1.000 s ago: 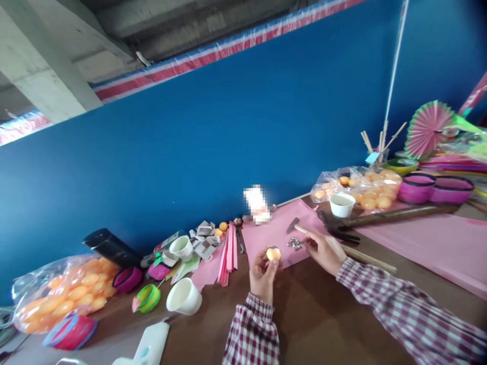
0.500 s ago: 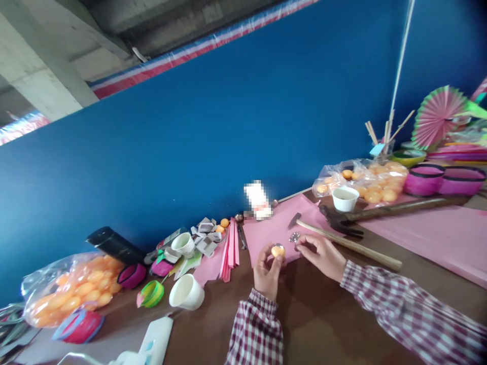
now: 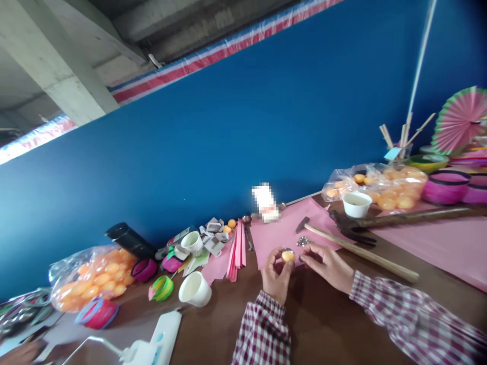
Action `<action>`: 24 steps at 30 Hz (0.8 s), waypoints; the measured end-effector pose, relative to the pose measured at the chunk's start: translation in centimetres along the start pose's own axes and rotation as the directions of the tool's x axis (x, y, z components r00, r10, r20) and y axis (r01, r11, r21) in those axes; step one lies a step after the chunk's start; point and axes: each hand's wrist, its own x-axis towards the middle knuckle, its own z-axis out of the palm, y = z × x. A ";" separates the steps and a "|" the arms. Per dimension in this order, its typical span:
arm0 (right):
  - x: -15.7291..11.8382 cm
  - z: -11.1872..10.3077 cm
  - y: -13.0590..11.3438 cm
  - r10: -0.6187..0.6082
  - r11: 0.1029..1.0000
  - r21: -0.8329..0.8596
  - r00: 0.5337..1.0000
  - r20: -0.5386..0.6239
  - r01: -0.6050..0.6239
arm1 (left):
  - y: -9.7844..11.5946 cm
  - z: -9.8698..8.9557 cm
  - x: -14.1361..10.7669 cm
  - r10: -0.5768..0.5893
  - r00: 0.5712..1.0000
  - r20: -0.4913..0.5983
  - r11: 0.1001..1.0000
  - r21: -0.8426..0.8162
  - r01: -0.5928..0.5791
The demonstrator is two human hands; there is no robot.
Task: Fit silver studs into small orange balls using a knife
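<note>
In the head view my left hand [image 3: 277,279] grips a small orange ball [image 3: 288,256] between thumb and fingers, and the ball's upper edge looks shiny and silvery. My right hand [image 3: 329,263] is just right of the ball, thumb and fingertips drawn together in a pinch. Whatever the pinch holds is too small to make out. Beyond those fingertips, a little heap of silvery metal pieces [image 3: 303,241] lies on a pink sheet [image 3: 281,228]. A small hammer with a wooden handle [image 3: 361,249] rests on the table behind my right hand.
A larger hammer [image 3: 395,219], a white cup [image 3: 356,204] and a bag of orange balls [image 3: 399,187] are at the right. On the left are another bag of balls [image 3: 97,284], a white cup [image 3: 195,290] and a power strip [image 3: 165,334]. Another person's hand [image 3: 23,353] shows at lower left.
My right fingertips have moved off the silvery pieces, nearer to me and towards the ball. My left hand keeps its hold on the ball. The view has shifted a little.
</note>
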 end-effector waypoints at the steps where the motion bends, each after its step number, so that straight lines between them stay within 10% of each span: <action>1: 0.0 0.1 0.1 0.006 1.000 0.023 1.000 0.007 -0.006 | 0.0 0.0 0.0 -0.003 1.000 -0.011 1.000 0.010 0.003; 24: -0.1 0.5 -0.1 0.101 0.968 0.234 0.995 -0.008 -0.096 | 0.2 0.5 -0.1 0.017 1.000 -0.022 0.982 0.188 -0.013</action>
